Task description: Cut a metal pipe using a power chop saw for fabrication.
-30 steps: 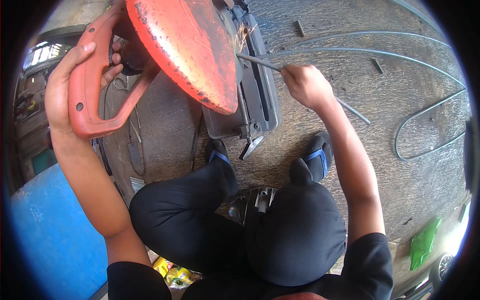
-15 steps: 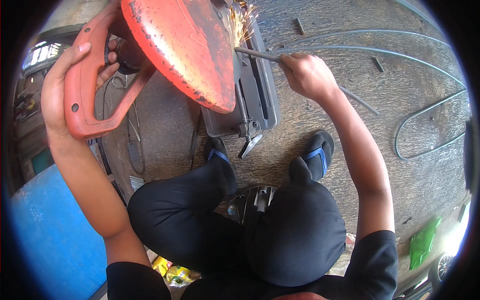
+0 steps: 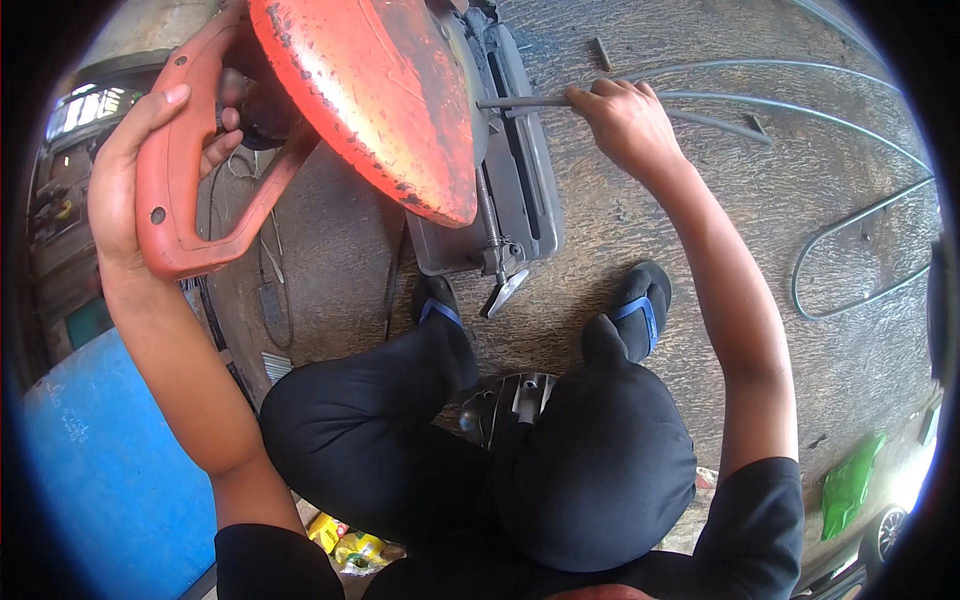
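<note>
My left hand [image 3: 118, 200] is wrapped around the red looped handle [image 3: 160, 185] of a chop saw, its thumb on top and fingertips showing inside the loop. The saw's scuffed red blade guard [image 3: 370, 110] slants down over the dark metal base [image 3: 440, 248]. My right hand [image 3: 628, 125] is closed on a thin grey metal rod [image 3: 530, 102]. One end of the rod reaches the edge of the blade beside the guard; the other sticks out past my hand to the right. Most of the blade is hidden by the guard.
A screw clamp with a crank [image 3: 507, 293] sits on the saw base near my feet. Long bent metal rods [image 3: 830, 235] lie on the floor at right, with short cut pieces [image 3: 601, 53] nearby. A blue panel [image 3: 110, 470] stands at left, a green bag [image 3: 850, 485] at lower right.
The sparks at the blade have stopped. My right hand has moved slightly up and right, and the rod's far end has swung upward. My left hand stays on the handle.
</note>
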A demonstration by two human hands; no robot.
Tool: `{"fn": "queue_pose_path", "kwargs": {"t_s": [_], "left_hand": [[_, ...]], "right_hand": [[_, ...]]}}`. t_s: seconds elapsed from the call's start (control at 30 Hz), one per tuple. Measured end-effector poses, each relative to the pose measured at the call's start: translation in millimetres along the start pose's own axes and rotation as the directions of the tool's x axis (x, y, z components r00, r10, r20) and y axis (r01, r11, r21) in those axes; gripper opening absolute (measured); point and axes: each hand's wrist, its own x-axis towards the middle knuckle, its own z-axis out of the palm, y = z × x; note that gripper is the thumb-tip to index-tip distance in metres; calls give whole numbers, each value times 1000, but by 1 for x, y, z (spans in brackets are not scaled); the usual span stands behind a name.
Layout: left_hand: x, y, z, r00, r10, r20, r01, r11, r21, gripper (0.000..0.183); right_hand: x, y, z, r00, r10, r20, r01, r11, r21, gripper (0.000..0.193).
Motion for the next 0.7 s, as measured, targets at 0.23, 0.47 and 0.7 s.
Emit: {"fn": "queue_pose_path", "kwargs": {"t_s": [0.23, 0.47, 0.7], "left_hand": [[-2, 0, 6, 999, 26, -37, -26, 1000, -12, 41], [0, -2, 7, 999, 29, -40, -29, 1000, -9, 41], [-1, 0, 5, 999, 28, -29, -29, 1000, -11, 41]], "right_hand": [[10, 4, -7, 997, -66, -33, 63, 996, -64, 36], [18, 6, -10, 987, -133, -86, 120, 983, -140, 38], [16, 6, -13, 975, -188, -118, 165, 969, -186, 32]]}}
